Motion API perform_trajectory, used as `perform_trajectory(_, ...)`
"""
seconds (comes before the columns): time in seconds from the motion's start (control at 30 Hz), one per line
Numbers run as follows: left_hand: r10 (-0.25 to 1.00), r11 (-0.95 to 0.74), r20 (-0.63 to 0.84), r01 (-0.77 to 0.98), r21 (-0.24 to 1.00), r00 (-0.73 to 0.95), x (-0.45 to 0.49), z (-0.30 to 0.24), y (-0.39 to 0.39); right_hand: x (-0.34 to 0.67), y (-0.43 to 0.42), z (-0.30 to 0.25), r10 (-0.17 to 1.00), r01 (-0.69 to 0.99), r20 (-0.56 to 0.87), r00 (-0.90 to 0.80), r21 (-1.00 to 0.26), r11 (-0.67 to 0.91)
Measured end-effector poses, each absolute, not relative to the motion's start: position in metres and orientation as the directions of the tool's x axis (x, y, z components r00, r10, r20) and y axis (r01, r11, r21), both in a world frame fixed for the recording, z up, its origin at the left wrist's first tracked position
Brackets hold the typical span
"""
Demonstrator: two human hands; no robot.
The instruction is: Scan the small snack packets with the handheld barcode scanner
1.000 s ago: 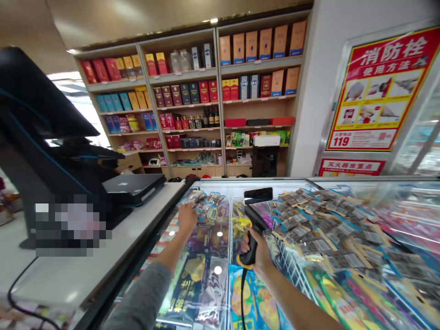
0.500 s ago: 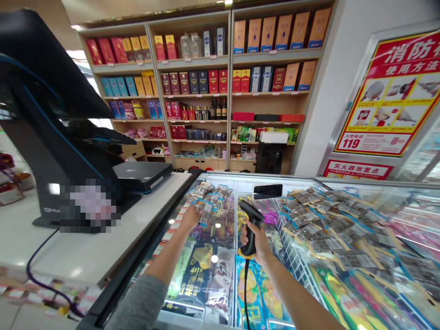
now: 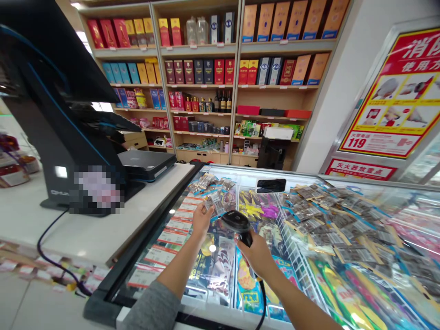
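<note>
My left hand (image 3: pixel 201 218) is closed on a small clear snack packet (image 3: pixel 215 202) with a blue edge, lifted just above the glass lid of a chest freezer (image 3: pixel 237 293). My right hand (image 3: pixel 257 255) grips the handle of a black barcode scanner (image 3: pixel 237 224), whose head points left toward the packet, a short gap away. The scanner's black cable (image 3: pixel 261 298) hangs down past my right wrist. A small pile of the same packets (image 3: pixel 209 182) lies on the glass beyond my left hand.
Several more packets (image 3: pixel 330 215) are spread over the freezer's right half, near a black phone (image 3: pixel 271 185). A black checkout terminal (image 3: pixel 55 114) and a flat black device (image 3: pixel 146 163) stand on the white counter (image 3: pixel 68 233) at left. Shelves of boxes and bottles (image 3: pixel 220 78) fill the back wall.
My left hand has drawn back from the packet pile with one packet in it. My right hand has tipped the scanner head down and left toward that packet. The camera moved closer.
</note>
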State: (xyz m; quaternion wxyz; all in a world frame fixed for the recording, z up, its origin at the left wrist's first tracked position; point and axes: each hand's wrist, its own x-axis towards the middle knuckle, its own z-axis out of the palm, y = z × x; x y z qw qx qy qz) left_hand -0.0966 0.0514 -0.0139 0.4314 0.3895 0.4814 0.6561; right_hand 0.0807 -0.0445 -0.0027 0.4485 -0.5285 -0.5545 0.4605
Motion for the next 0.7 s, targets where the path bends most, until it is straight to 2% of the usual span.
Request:
perform_trajectory(0.1, 0.950, -0.191, 0.115, -0.247, 0.950, -0.290, -0.096, -0.014, 0.052, 0.082, -0.046, -0.004, 0.998, 0.324, 0.062, -0.023, -0.944, 0.066)
perform_trajectory(0.23, 0.956, -0.188, 0.113, -0.270, 0.945, -0.270, -0.094, -0.014, 0.052, 0.083, -0.048, 0.000, 0.996, 0.426, 0.090, -0.023, -0.900, 0.092)
perform_trajectory(0.47, 0.953, -0.184, 0.109, -0.254, 0.950, -0.282, -0.095, -0.013, 0.051, 0.082, -0.050, 0.005, 0.998, 0.424, 0.055, -0.035, -0.903, 0.065)
perform_trajectory(0.57, 0.952, -0.174, 0.114, -0.199, 0.964, -0.283, -0.096, -0.016, 0.054, 0.081, -0.049, 0.003, 0.999, 0.298, 0.004, -0.037, -0.954, 0.015)
perform_trajectory(0.63, 0.947, -0.199, 0.157, -0.129, 0.971, -0.280, -0.098, -0.018, 0.056, 0.084, -0.048, 0.002, 0.996, 0.078, -0.046, -0.071, -0.996, -0.041)
perform_trajectory(0.7, 0.938, -0.232, 0.225, 0.003, 0.973, -0.263, -0.101, -0.018, 0.056, 0.096, -0.046, 0.001, 0.989, -0.205, -0.082, -0.120, -0.973, -0.105)
